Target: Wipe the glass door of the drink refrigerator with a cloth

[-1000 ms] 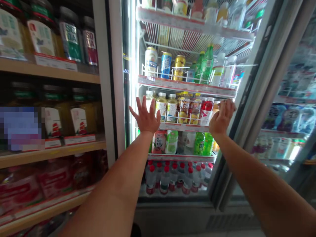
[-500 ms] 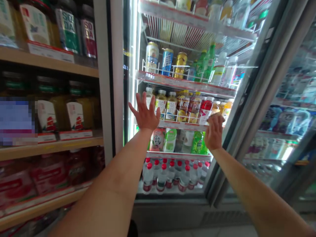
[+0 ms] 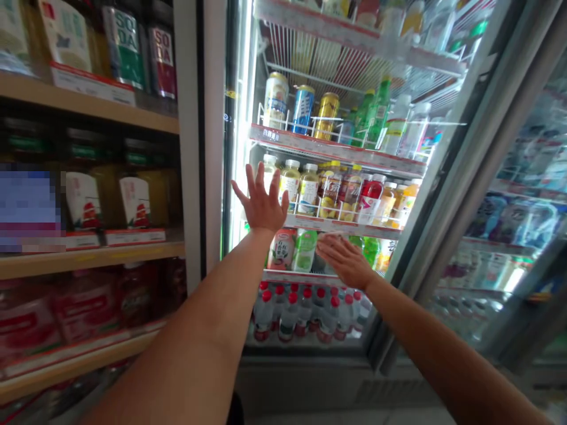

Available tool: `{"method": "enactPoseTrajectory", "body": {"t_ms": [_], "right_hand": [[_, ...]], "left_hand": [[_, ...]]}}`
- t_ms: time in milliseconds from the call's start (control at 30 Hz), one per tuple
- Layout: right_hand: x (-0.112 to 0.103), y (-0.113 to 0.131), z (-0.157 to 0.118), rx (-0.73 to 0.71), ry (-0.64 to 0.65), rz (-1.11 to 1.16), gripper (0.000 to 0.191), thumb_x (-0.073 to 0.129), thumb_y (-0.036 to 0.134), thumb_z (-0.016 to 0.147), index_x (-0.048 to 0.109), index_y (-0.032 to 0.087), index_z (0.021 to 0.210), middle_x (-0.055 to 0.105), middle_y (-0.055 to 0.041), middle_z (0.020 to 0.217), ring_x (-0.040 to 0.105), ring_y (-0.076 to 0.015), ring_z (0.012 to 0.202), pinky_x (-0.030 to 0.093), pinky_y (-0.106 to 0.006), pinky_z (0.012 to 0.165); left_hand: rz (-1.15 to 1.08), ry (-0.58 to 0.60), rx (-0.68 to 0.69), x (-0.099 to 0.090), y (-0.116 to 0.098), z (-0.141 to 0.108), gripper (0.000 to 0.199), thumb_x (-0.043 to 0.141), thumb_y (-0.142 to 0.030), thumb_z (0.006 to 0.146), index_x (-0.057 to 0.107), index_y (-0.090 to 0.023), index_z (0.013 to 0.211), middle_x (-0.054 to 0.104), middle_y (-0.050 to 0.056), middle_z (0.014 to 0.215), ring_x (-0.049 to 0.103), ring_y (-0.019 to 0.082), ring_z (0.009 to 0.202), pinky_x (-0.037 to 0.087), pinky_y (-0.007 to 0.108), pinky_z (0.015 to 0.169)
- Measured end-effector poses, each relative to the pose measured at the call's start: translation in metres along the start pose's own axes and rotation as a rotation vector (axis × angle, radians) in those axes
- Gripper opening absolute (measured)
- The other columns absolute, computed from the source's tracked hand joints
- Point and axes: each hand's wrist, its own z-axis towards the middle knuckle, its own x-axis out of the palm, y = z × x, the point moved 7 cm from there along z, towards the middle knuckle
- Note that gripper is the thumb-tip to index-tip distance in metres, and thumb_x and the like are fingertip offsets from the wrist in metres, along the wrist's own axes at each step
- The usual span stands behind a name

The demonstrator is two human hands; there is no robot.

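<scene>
My left hand (image 3: 263, 200) is spread wide in front of the pale-labelled bottles (image 3: 290, 183) on the cooler's middle shelf, and nothing is in it. Lower and to the right, my right hand (image 3: 345, 260) reaches leftward with its fingers stretched out, holding nothing. Its fingertips appear beside a green bottle (image 3: 305, 251), partly covering the bottles behind; whether they touch cannot be made out. A pink-labelled bottle (image 3: 282, 249) stands left of the green one. Red-capped water bottles (image 3: 290, 319) stand on the bottom level.
Cans (image 3: 303, 110) and green bottles (image 3: 378, 112) stand on the shelf above. Wooden shelves (image 3: 146, 255) of bottled drinks are at the left. Metal door frames (image 3: 469, 171) rise on the right, beside another stocked cooler.
My right hand has moved left and slightly down, from the right side of the middle shelf to the lower row, and its fingers now stretch left. My left hand has barely moved.
</scene>
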Motion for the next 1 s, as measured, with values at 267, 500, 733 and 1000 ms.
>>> {"method": "enactPoseTrajectory", "body": {"t_ms": [267, 500, 733, 1000], "right_hand": [[-0.025, -0.046, 0.067, 0.318, -0.241, -0.046, 0.071, 0.046, 0.014, 0.098, 0.023, 0.035, 0.163, 0.042, -0.0013, 0.161, 0.029, -0.0257, 0.155, 0.023, -0.057, 0.129], [0.033, 0.051, 0.077, -0.182, -0.037, 0.078, 0.055, 0.048, 0.015, 0.097, 0.05, 0.024, 0.15, 0.051, -0.0023, 0.155, 0.038, -0.0211, 0.151, 0.032, -0.048, 0.127], [-0.005, -0.011, 0.104, -0.038, -0.064, 0.023, 0.057, 0.051, 0.017, 0.098, 0.044, 0.03, 0.154, 0.048, -0.0001, 0.158, 0.031, -0.02, 0.154, 0.021, -0.052, 0.13], [0.003, 0.022, 0.063, -0.271, 0.021, 0.035, 0.056, 0.048, 0.014, 0.098, 0.047, 0.026, 0.152, 0.051, -0.0003, 0.156, 0.04, -0.018, 0.149, 0.028, -0.044, 0.129]], "left_hand": [[0.016, -0.001, -0.004, -0.001, 0.0, -0.001, 0.056, 0.052, -0.037, 0.098, 0.046, -0.023, 0.152, 0.027, 0.012, 0.168, 0.001, 0.031, 0.159, -0.011, 0.063, 0.125], [0.022, -0.005, 0.006, -0.003, -0.001, -0.001, 0.055, 0.051, -0.038, 0.099, 0.047, -0.022, 0.151, 0.029, 0.014, 0.167, 0.003, 0.032, 0.159, -0.01, 0.065, 0.124], [-0.003, -0.011, -0.012, -0.003, 0.0, -0.002, 0.055, 0.052, -0.039, 0.099, 0.046, -0.024, 0.152, 0.029, 0.011, 0.167, 0.003, 0.03, 0.159, -0.011, 0.062, 0.126], [-0.045, -0.011, -0.011, -0.003, 0.001, -0.001, 0.057, 0.055, -0.037, 0.097, 0.046, -0.023, 0.152, 0.029, 0.011, 0.167, 0.003, 0.031, 0.159, -0.014, 0.061, 0.125]]}}
